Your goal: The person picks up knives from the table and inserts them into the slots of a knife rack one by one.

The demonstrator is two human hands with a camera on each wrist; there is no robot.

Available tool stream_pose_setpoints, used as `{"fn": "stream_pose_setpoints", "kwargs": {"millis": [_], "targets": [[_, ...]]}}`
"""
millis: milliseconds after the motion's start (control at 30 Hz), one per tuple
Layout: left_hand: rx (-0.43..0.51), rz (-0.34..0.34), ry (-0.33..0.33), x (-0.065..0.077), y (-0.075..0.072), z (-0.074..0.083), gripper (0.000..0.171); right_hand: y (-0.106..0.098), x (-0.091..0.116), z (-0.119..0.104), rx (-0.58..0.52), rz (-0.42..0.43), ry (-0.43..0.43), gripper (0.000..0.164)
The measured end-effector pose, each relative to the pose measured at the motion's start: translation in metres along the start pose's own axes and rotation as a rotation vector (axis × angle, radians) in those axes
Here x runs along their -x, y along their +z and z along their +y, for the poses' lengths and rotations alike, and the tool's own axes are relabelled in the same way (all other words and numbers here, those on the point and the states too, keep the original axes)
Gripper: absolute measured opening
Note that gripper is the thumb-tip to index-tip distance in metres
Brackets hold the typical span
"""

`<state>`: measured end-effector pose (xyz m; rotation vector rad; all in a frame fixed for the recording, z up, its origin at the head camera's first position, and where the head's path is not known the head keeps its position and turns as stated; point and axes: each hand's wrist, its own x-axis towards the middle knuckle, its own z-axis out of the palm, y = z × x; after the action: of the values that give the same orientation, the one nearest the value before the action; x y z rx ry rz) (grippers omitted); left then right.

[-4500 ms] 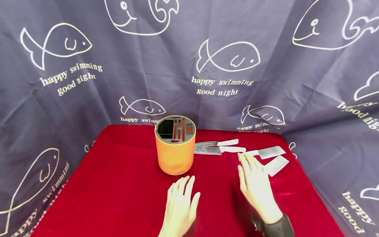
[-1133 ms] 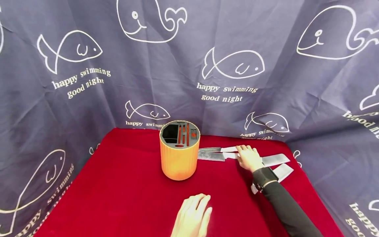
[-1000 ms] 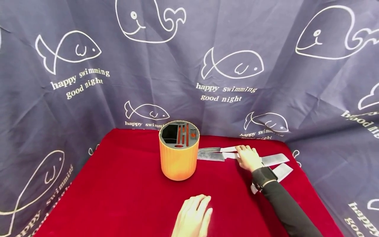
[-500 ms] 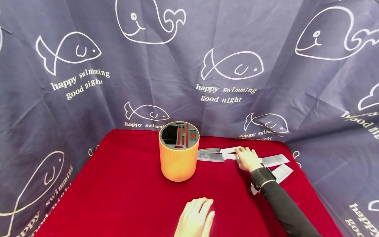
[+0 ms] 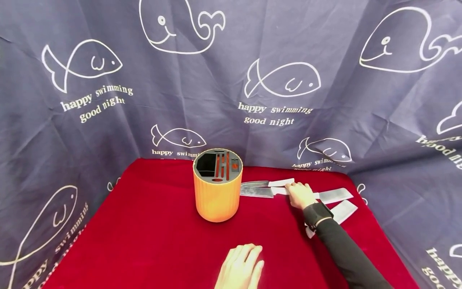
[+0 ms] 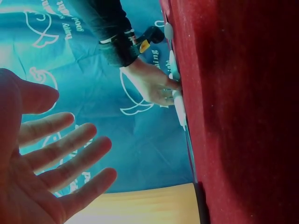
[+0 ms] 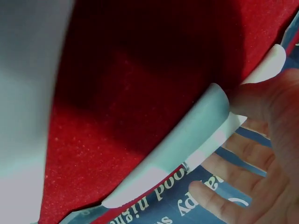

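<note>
A: What lay closest?

B: The left hand [image 5: 240, 267], fingers straight and slightly apart, empty, at the near side of the red cloth [image 5: 144, 241] and well apart from the knives.

A: And past it?

B: A near cleaver [image 5: 344, 210], angled partly behind the right sleeve [image 5: 350, 249]; then the orange holder [image 5: 216, 200], upright, slots up.

A: How did the grip stand?

B: The right hand [image 5: 302, 195], the nearer of the two, spread its fingers loosely, thumb by the butt of the front knife [image 5: 258, 192]. No firm hold showed; how hard it touched, one could not tell.

A: Which way did that knife lie?

B: Flat, long axis side to side, white handle [image 7: 168, 144] at the hand, blade running left, tip lost at the holder's edge.

A: Farther back?

B: A far cleaver [image 5: 335, 195] lay right of the hand, and a rear knife [image 5: 280, 182] just behind the front one, before a fish-print curtain [image 5: 213, 88].
</note>
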<state>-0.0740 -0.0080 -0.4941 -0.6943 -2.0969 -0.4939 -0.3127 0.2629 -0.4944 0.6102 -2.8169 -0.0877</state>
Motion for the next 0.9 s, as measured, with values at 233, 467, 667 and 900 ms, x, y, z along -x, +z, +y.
{"fn": "stream_pose_setpoints", "kwargs": {"millis": [233,467,667,900], "targets": [[0.004,-0.023,0.002,-0.0011,0.0001,0.0021,0.026,-0.0037,-0.0047,-0.0015,0.032,-0.029,-0.017,0.030],[-0.009,-0.028,0.004,-0.0008,0.0014,0.0040,0.030,-0.0020,-0.0038,-0.0020,0.082,0.005,-0.084,0.033],[-0.013,-0.067,-0.013,0.0006,0.0017,0.0062,0.033,-0.0024,-0.0021,-0.0013,0.114,-0.004,-0.106,0.037],[-0.016,-0.089,-0.024,-0.0011,0.0013,0.0068,0.035,0.0014,-0.0007,0.0022,0.110,-0.011,-0.113,0.045]]}}
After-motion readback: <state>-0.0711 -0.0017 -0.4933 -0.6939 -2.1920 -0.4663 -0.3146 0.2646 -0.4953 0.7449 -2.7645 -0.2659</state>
